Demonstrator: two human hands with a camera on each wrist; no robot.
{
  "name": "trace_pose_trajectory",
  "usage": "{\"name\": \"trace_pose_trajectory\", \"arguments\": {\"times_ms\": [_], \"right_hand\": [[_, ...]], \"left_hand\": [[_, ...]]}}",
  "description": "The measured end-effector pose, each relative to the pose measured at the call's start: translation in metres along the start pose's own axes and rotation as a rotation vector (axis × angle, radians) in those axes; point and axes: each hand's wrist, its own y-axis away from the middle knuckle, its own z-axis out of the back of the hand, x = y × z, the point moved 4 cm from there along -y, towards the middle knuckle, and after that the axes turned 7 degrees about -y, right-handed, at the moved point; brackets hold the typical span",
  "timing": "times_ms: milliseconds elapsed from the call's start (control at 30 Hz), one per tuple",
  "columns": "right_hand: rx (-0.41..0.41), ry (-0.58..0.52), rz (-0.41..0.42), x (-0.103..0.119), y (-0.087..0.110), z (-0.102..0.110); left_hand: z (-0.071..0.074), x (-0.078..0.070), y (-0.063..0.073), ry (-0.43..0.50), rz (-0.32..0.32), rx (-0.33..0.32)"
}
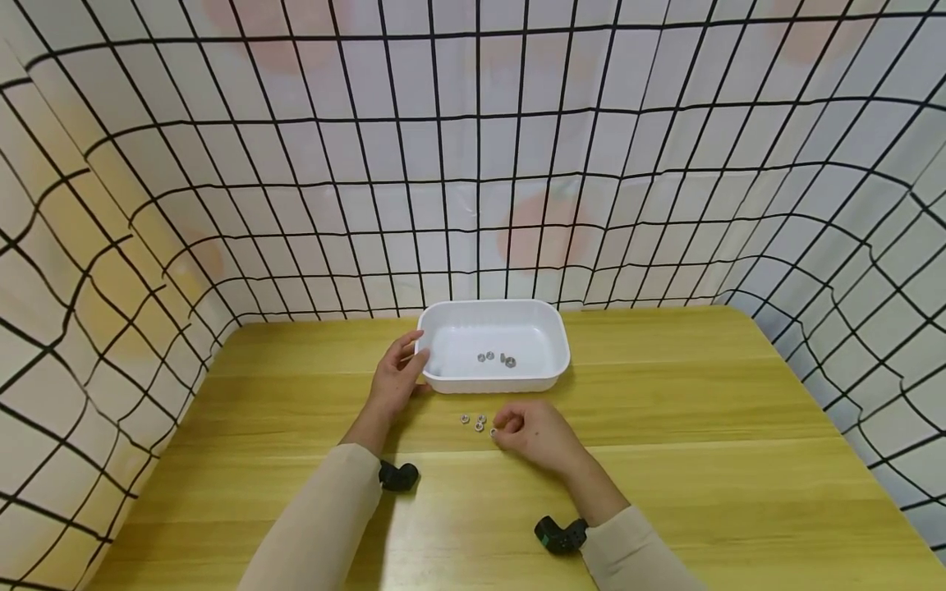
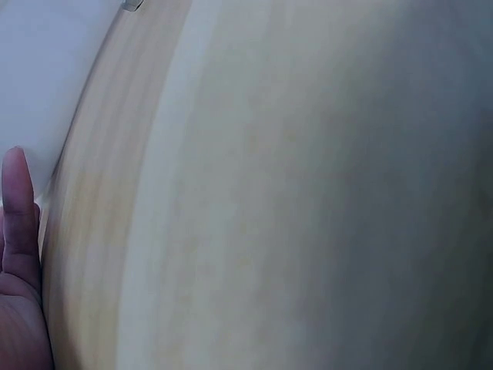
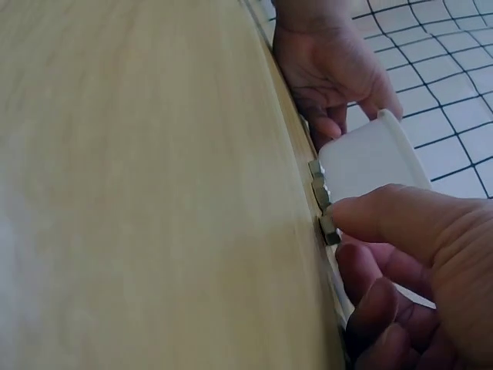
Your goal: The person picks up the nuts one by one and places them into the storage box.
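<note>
A white plastic tray (image 1: 451,382) stands at the back of the table, several metal nuts (image 1: 511,362) lying inside it. My left hand (image 1: 395,379) holds the tray's left end, its thumb at the rim. In the left wrist view the thumb (image 2: 18,208) lies along the white wall. In front of the tray, several loose hex nuts (image 1: 479,427) lie close together on the wood. My right hand (image 1: 538,433) is beside them, thumb and forefinger pinching the rightmost nut (image 1: 493,432) at the tabletop. The right wrist view shows the thumb right against a nut (image 3: 329,229).
The wooden table (image 1: 709,443) extends around both hands. A white curtain with a black grid (image 1: 473,148) rises behind and at both sides, close behind the tray. Each wrist carries a black camera, the left one (image 1: 399,476) and the right one (image 1: 560,535).
</note>
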Motion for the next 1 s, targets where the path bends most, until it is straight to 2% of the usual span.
{"name": "trace_pose_trajectory", "arguments": {"times_ms": [133,367,733,1000], "right_hand": [[-0.001,0.074,0.032,0.0015,0.0001,-0.0019],[-0.015,0.143,0.042,-0.0003,-0.0009,-0.0039],[-0.04,0.112,0.015,0.001,0.0016,-0.0023],[-0.023,0.072,-0.005,0.0048,0.0023,0.0002]], "left_hand": [[0.0004,0.0005,0.0003,-0.008,0.005,-0.002],[0.0,0.0024,0.0005,0.021,-0.034,0.02],[0.0001,0.0028,-0.0017,0.025,0.001,0.054],[-0.0005,0.0021,-0.0013,0.018,-0.039,0.031]]}}
